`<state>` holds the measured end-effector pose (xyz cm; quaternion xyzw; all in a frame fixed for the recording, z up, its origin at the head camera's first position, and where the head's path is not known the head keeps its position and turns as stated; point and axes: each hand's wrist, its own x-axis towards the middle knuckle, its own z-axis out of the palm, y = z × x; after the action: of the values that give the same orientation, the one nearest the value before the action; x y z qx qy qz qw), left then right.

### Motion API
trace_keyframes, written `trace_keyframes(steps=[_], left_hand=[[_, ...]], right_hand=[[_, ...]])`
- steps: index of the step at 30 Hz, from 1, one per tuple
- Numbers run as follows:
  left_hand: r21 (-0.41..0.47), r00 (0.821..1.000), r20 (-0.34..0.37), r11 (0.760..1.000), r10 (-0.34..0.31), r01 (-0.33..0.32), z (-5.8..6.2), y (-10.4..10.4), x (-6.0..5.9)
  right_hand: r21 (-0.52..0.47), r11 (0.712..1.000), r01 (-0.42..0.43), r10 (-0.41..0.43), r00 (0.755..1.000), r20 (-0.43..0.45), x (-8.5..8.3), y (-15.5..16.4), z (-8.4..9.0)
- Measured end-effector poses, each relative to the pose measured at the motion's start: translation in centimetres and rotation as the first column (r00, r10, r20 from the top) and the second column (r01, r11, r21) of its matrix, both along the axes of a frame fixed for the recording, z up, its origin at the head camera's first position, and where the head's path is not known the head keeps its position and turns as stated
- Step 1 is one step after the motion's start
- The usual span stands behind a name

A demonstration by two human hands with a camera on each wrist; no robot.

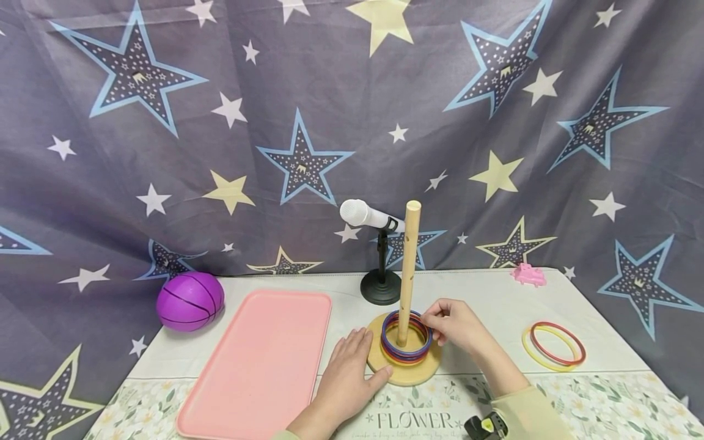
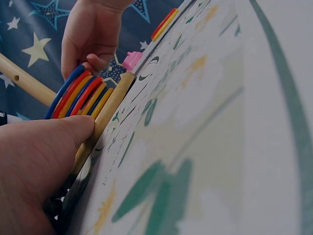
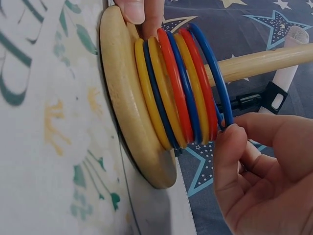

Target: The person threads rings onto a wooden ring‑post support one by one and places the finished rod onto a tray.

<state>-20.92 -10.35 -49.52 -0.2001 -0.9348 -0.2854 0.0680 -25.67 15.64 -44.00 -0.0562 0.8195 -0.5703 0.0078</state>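
A wooden ring stand has a round base (image 1: 404,370) and an upright peg (image 1: 409,263). Several coloured rings (image 1: 406,342) are stacked on the base around the peg. My left hand (image 1: 354,363) lies flat on the table, its fingertips (image 3: 139,10) and thumb (image 2: 73,128) touching the base's left edge (image 2: 105,117). My right hand (image 1: 437,319) pinches the top blue ring (image 3: 210,63) at the stack's right side, with thumb and fingers (image 3: 230,142) curled on it. That ring still sits on the stack.
A pink tray (image 1: 258,360) lies left of the stand and a purple ball (image 1: 189,300) sits beyond it. A white microphone (image 1: 365,215) on a black stand rises behind the peg. A red and a yellow ring (image 1: 554,345) lie at the right, a pink toy (image 1: 529,274) further back.
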Motion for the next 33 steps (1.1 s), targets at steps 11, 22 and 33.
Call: trace_keyframes(steps=[11, 22, 33], left_hand=[[0.009, 1.0, 0.014, 1.0, 0.003, -0.003, -0.03, -0.02, -0.11], [0.015, 1.0, 0.018, 1.0, 0.006, -0.006, -0.42, -0.01, -0.28], [0.003, 1.0, -0.003, 1.0, 0.003, -0.003, -0.11, -0.01, -0.04]], right_hand=[[0.009, 1.0, 0.01, -0.01, 1.0, 0.005, 0.05, -0.09, -0.03], [0.003, 1.0, 0.031, -0.031, 0.999, 0.03, -0.05, -0.01, -0.26], [-0.025, 0.999, 0.032, -0.031, 0.998, 0.05, 0.0, -0.06, -0.27]])
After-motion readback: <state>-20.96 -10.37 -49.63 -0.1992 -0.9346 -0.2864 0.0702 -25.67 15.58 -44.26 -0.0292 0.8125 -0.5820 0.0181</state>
